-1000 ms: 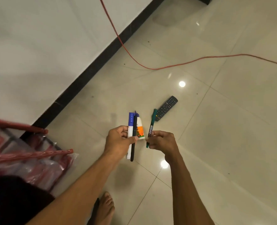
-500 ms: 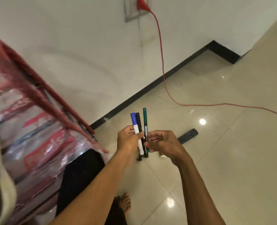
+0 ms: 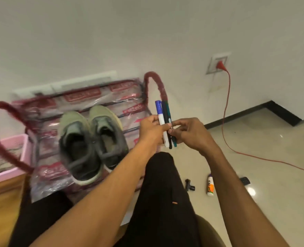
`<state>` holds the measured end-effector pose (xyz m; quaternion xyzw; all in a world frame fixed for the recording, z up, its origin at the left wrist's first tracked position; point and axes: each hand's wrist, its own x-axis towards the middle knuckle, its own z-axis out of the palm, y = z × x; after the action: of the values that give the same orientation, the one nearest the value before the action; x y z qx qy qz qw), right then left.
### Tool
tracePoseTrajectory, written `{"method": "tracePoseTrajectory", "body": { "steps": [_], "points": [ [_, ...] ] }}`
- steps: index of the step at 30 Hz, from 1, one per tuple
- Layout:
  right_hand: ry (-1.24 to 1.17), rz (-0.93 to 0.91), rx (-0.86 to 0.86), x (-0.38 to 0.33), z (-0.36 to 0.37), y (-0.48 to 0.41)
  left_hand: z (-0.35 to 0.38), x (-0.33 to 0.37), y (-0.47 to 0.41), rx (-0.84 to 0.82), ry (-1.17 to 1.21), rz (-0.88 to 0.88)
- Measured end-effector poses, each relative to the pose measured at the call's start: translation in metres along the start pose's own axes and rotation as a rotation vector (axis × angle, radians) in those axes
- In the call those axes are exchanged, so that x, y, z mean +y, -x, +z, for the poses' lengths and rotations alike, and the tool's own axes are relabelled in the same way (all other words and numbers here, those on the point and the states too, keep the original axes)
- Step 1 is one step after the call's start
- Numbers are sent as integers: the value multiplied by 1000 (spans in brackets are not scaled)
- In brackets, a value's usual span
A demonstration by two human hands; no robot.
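Indoor light, soft and even, moderately bright. White wall (image 3: 147, 32) greys off toward the top corners. Two round glare spots on the glossy floor tiles (image 3: 281, 202), the larger at lower right. Shadows faint and soft-edged.

Heavy motion blur on the left: shoe rack (image 3: 83, 97), shoes (image 3: 92, 143) and pink basket (image 3: 6, 175) are all smeared. Markers (image 3: 163, 122), left hand (image 3: 151, 129) and right hand (image 3: 190, 134) are sharper, but the marker print is unreadable.

Wide-angle stretch: forearms balloon at the bottom edge, and the black skirting (image 3: 245, 111) runs tilted.

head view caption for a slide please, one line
Left hand and right hand hold three markers upright in a bunch, beside grey shoes on a plastic-wrapped rack.
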<state>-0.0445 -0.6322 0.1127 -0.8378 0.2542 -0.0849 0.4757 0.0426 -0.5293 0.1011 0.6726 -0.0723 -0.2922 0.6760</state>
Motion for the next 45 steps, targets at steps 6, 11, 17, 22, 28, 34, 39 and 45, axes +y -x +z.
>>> {"method": "tracePoseTrajectory", "body": {
  "steps": [6, 11, 17, 22, 28, 34, 39, 45],
  "points": [
    [-124, -167, -53, -94, 39, 25, -82, 55, 53, 95, 33, 167],
    [-233, -269, -220, -163, 98, 44, -163, 85, 108, 278, -26, 281],
    [-270, -344, -506, -229, 189, 80, -274, 88, 179, 520, -87, 300],
    [-218, -314, -733, -259, 275, 120, -356, 51, 236, 679, -51, 210],
    [-62, -280, -997, -260, 373, 178, -429, -22, 303, 817, 154, 33],
    [101, -248, -1101, -225, 459, 228, -464, -104, 352, 940, 317, -93],
    [175, -148, -1162, -190, 505, 249, -481, -160, 371, 1003, 417, -185],
    [251, -10, -1144, -153, 562, 260, -507, -213, 371, 1028, 490, -297]
  ]
}}
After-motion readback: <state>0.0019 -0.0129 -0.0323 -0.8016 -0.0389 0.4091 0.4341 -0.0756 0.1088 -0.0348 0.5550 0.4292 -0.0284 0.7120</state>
